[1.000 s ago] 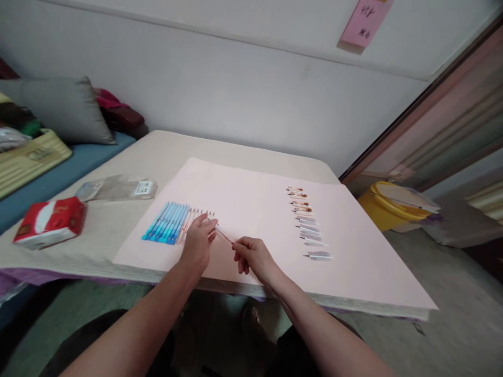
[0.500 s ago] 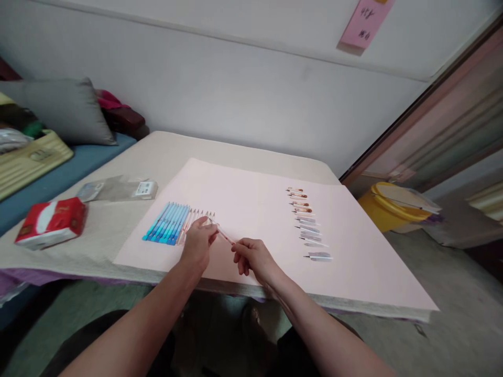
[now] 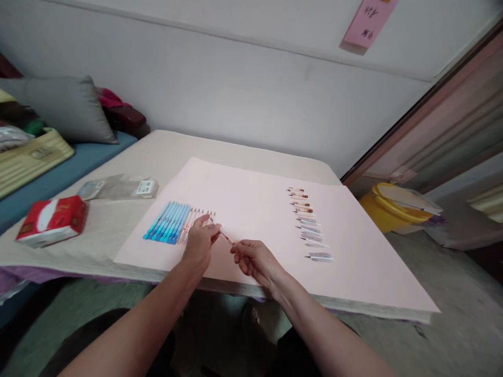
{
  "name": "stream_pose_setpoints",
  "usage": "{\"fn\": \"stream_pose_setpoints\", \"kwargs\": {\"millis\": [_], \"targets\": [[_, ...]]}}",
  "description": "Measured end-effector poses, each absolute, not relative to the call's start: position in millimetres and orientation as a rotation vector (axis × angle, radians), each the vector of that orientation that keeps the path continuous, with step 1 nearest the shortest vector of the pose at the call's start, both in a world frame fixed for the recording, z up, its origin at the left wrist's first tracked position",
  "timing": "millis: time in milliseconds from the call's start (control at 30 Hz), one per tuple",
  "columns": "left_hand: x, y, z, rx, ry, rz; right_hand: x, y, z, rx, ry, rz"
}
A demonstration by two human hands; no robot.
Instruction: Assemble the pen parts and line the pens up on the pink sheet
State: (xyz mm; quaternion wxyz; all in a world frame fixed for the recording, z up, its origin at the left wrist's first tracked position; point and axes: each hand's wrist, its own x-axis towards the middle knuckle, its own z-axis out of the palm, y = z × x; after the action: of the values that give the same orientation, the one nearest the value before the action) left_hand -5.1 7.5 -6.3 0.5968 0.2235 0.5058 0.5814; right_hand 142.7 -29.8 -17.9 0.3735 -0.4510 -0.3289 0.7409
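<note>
Both hands hold a slim white pen with red marks (image 3: 225, 234), tilted above the pink sheet (image 3: 251, 183). My left hand (image 3: 199, 238) pinches its upper left end. The fingers of my right hand (image 3: 255, 257) are closed on its lower right end. Left of my left hand lies a tight row of blue pens (image 3: 167, 222), and beside them a row of pale pens with pinkish parts (image 3: 192, 217), partly hidden by that hand. On the right, a column of small thin pieces with dark tips (image 3: 310, 230) runs toward the wall, some brown-ended, some greyish.
A red tissue pack (image 3: 53, 220) and a clear plastic package (image 3: 118, 187) lie on the covered table (image 3: 165, 152) at left. Beyond are a grey cushion (image 3: 78, 110) and a yellow basket (image 3: 39, 152). A yellow bucket (image 3: 387, 209) stands on the floor at right.
Almost nothing differs. Both hands keep the same pen, with only a slight shift of the fingers and of the whole view.
</note>
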Motion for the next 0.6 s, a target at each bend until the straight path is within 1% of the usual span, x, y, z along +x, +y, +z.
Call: {"fn": "stream_pose_setpoints", "kwargs": {"millis": [133,300,467,533,600], "targets": [[-4.1,7.7,-9.5,0.502,1.203,1.349,142.0,-28.7,-20.4,-1.196,-0.925,1.887],[-7.5,10.8,-15.5,0.477,1.278,1.344,133.9,-24.7,-27.0,-1.335,-1.155,1.674],[-18.5,18.1,-9.1,0.386,1.366,1.555,119.8,-10.0,-42.1,-1.474,-1.15,1.481],[-17.8,15.7,-2.5,0.41,1.319,1.595,115.6,-1.8,-49.8,-1.538,-1.194,1.4],[-11.2,7.0,3.9,0.513,1.234,1.546,112.7,5.5,-57.0,-1.567,-1.237,1.364]]}}
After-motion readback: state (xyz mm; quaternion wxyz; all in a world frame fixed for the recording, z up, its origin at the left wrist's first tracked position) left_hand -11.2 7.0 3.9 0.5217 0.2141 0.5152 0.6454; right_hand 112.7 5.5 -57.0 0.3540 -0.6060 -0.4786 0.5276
